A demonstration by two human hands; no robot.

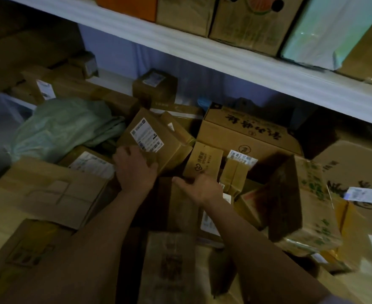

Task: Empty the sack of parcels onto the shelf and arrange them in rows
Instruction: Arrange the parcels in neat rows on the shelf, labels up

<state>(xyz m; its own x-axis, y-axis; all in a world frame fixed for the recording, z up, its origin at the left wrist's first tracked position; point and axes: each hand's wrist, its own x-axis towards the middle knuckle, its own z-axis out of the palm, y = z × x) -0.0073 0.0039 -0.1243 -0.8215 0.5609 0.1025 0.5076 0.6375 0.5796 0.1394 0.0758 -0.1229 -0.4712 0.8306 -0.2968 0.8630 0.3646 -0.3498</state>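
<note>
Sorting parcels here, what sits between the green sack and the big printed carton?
In the head view, a tilted labelled box, held by the left hand, lies between the green sack and the printed carton.

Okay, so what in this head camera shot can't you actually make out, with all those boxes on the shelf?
- Tilted labelled box: label print too small; the left hand covers its near corner.
- Right hand: whether it grips anything, its fingertips lost in shadow among the boxes.
- Green sack: whether parcels remain inside; its folds hide that.
- Upper shelf boxes: tops cut off by the frame edge.
- Right-edge label: blurred.
</note>
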